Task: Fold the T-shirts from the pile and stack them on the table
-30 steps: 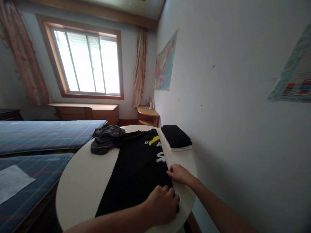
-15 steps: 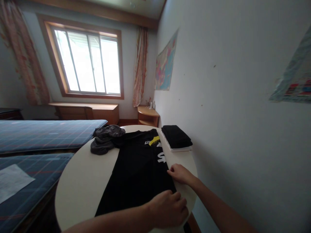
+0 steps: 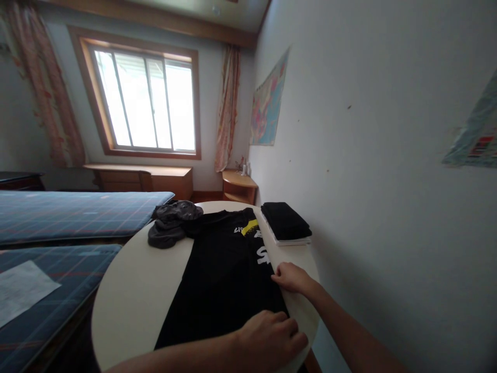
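Observation:
A black T-shirt (image 3: 221, 274) with white and yellow print lies spread on a round white table (image 3: 128, 290). My right hand (image 3: 291, 277) is closed at the shirt's right edge, beside the white print, with thumb and forefinger pinching the fabric. Nearer to me, my left hand (image 3: 274, 336) reaches across the shirt's lower part, its fingers curled over the same edge close to the hem. The back of that hand hides its fingertips and the cloth under them.
Bunched dark grey clothing (image 3: 171, 223) touches the shirt's far left. Folded black clothes (image 3: 285, 220) sit on a white stack by the wall at right. Left of the table are plaid mattresses (image 3: 77, 215), one bearing a paper sheet (image 3: 25, 290). A corner shelf (image 3: 239, 180) stands behind.
The whole view has shifted slightly, so things appear a little further right. Both hands stay at the shirt's right edge, and the shirt lies as before.

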Demonstrator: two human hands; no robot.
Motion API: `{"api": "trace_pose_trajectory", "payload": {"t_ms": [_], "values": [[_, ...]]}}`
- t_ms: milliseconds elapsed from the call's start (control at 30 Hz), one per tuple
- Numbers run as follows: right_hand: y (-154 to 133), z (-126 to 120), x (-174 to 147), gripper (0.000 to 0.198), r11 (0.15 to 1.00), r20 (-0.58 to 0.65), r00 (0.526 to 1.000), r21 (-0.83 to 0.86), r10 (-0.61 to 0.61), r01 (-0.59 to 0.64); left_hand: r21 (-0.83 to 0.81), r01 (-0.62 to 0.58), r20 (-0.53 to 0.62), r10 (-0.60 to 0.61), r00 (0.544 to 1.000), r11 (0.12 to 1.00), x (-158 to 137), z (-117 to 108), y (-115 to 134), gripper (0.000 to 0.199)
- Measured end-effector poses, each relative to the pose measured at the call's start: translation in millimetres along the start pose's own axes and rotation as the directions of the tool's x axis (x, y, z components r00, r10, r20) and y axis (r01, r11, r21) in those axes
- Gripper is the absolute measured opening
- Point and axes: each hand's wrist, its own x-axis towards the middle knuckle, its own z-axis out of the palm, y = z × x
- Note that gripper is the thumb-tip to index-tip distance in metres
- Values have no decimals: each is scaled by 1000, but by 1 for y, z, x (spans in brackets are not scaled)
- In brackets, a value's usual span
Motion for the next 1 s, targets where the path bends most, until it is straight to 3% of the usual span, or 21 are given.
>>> {"api": "trace_pose_trajectory", "payload": {"t_ms": [133, 233, 300, 400, 500, 600, 733, 833, 933, 1000], "values": [[-16, -3, 9, 27, 999, -210, 978, -34, -2, -5, -130, -19, 22, 22, 1000, 991, -7, -1, -21, 16], [-30, 6, 21, 35, 980, -316, 931, 14, -184, 198, -222, 42, 27, -37, 999, 974, -23, -5, -51, 22], [-36, 16, 30, 44, 949, -302, 907, 21, -294, 314, -287, 73, 36, -66, 997, 955, -37, -8, -68, 38], [-38, 30, 39, 53, 937, -210, 918, 28, -335, 348, -336, 120, 109, -88, 990, 934, -53, -10, -79, 59], [-33, 35, 39, 55, 937, -159, 928, 36, -338, 348, -379, 174, 184, -110, 977, 909, -59, -10, -71, 66], [-25, 31, 29, 52, 926, -170, 915, 25, -367, 376, -405, 159, 174, -95, 980, 900, -53, -2, -53, 73], [-18, 17, 11, 37, 925, -202, 904, -27, -377, 380, -318, 105, 134, -64, 989, 942, -37, 29, -25, 54], [-22, 6, 5, 26, 943, -191, 924, -89, -332, 321, -266, 74, 116, -45, 992, 961, -25, 46, -10, 43], [-31, 2, 11, 25, 959, -212, 937, -128, -277, 254, -360, 47, 105, -10, 994, 932, -19, 36, -12, 36], [-37, 4, 21, 26, 963, -258, 929, -108, -266, 245, -473, 83, 85, -48, 995, 877, -20, 19, -27, 27]]}}
